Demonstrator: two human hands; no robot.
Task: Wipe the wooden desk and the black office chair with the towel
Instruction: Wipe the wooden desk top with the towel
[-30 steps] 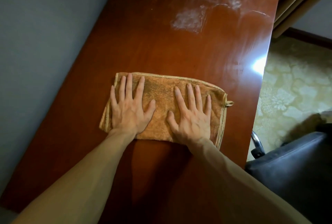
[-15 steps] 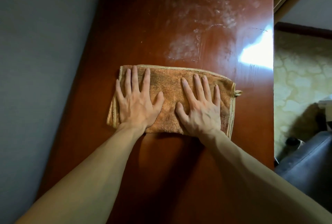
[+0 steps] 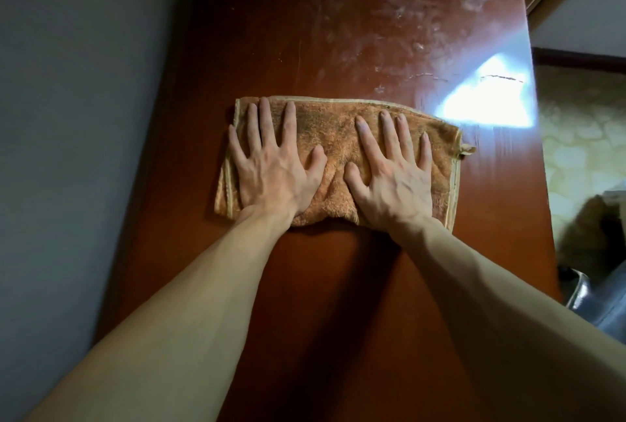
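Both hands are lying flat on the towel (image 3: 338,137) — the left hand (image 3: 272,172) is pressing its left half, the right hand (image 3: 393,177) its right half. The fingers (image 3: 289,123) on each hand are spread apart and stretched out, palms down, gripping nothing. The towel (orange-brown, folded, with a pale hem) is sitting on the reddish wooden surface (image 3: 321,286), roughly across its middle, with a small loop (image 3: 467,150) poking out at its right edge. Beyond the towel, whitish dusty smears (image 3: 406,15) are showing on the wood, and a bright glare (image 3: 491,100) is shining just past the towel's far right corner. At the lower right — off the surface's edge — part of the chair (image 3: 606,313) is peeking in, dark and shiny. A grey wall (image 3: 67,117) is running along the left.
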